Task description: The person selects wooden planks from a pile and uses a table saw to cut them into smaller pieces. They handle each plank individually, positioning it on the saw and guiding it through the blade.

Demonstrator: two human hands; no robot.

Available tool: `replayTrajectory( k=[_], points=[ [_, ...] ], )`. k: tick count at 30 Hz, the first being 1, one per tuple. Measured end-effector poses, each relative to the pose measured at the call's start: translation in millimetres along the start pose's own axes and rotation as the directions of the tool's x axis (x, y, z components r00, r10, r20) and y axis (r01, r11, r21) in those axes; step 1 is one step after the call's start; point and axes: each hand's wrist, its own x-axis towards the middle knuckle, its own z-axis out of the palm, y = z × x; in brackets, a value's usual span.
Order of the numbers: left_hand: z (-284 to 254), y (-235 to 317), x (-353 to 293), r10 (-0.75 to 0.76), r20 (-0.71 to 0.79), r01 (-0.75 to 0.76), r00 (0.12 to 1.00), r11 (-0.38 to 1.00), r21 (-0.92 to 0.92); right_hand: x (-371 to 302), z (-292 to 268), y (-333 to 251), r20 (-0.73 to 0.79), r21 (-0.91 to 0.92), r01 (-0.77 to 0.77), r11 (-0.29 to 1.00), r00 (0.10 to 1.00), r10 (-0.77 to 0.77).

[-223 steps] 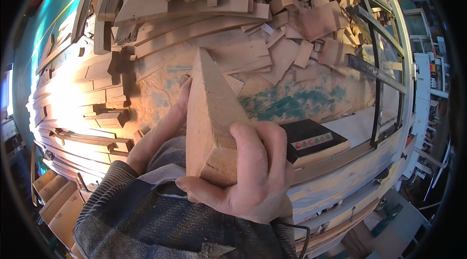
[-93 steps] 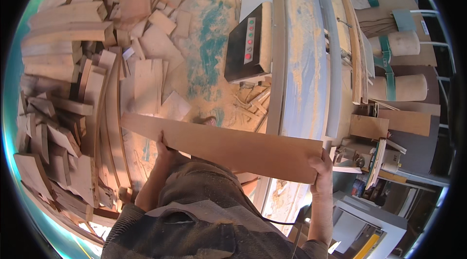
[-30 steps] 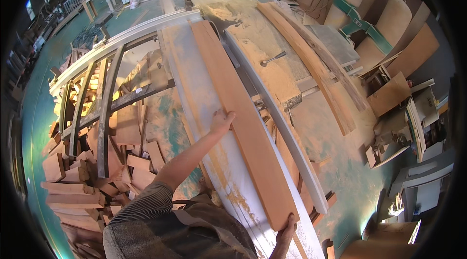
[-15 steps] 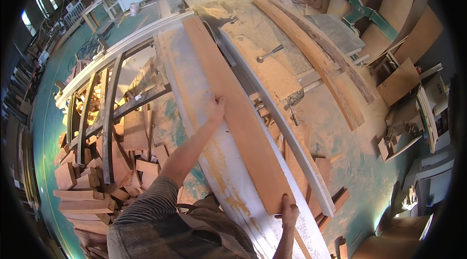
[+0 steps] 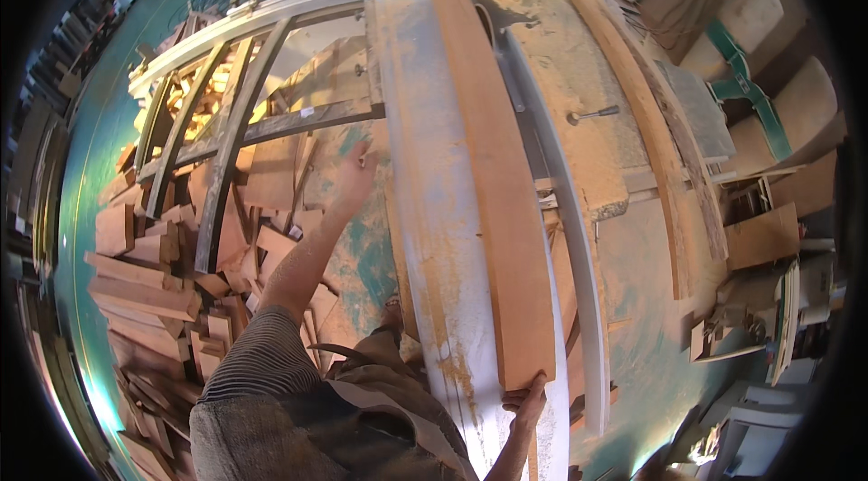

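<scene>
A long reddish-brown wooden board (image 5: 506, 201) lies lengthwise on the pale sliding bed (image 5: 420, 165) of a saw table, beside a grey metal fence (image 5: 565, 183). At its near end my right hand (image 5: 527, 398) grips the end edge, fingers curled at the end face and thumb toward the top. My left hand (image 5: 358, 160) is off the board, in the air left of the bed. It holds nothing, and its fingers look loosely bent and apart. Any blade is hidden from view.
Left of the bed is an outrigger frame (image 5: 231, 142) with dark bars; below it lie heaped wood offcuts (image 5: 145, 282). Two long rough-edged planks (image 5: 633, 137) rest on the sawdust-covered table to the right. A lever handle (image 5: 592, 115) sticks up there. Dust-collector bags (image 5: 759, 11) stand far right.
My left hand has let go of the board's left edge and moved left, away from it. My right hand stays at the near end. The view has turned left.
</scene>
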Motion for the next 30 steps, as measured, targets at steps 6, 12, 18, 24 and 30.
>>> replayTrajectory(
  k=[6, 12, 18, 24, 30],
  points=[
    [-88.0, -82.5, 70.5, -0.004, 0.071, -0.022, 0.997, 0.929, 0.370, 7.4, 9.7, 13.9, -0.157, -0.145, -0.038, 0.989, 0.987, 0.014],
    [-91.6, -148.0, 155.7, 0.070, 0.332, -0.283, 0.941, 0.700, 0.656, 2.1, 14.5, 11.1, -0.225, -0.057, -0.013, 0.998, 0.974, 0.000],
    [-74.3, -112.5, 189.9, -0.158, 0.432, -0.241, 0.888, 0.640, 0.730, -10.2, 37.6, -6.1, -0.406, -0.046, -0.046, 0.998, 0.913, 0.024],
    [-69.5, -111.7, 194.3, -0.239, 0.393, -0.201, 0.888, 0.567, 0.799, -5.8, 49.5, -10.6, -0.501, -0.240, -0.032, 0.970, 0.860, -0.096],
    [-68.2, -105.2, 195.7, -0.347, 0.371, -0.150, 0.861, 0.525, 0.838, -16.6, 57.0, -20.8, -0.555, -0.244, -0.003, 0.970, 0.821, -0.137]
  ],
)
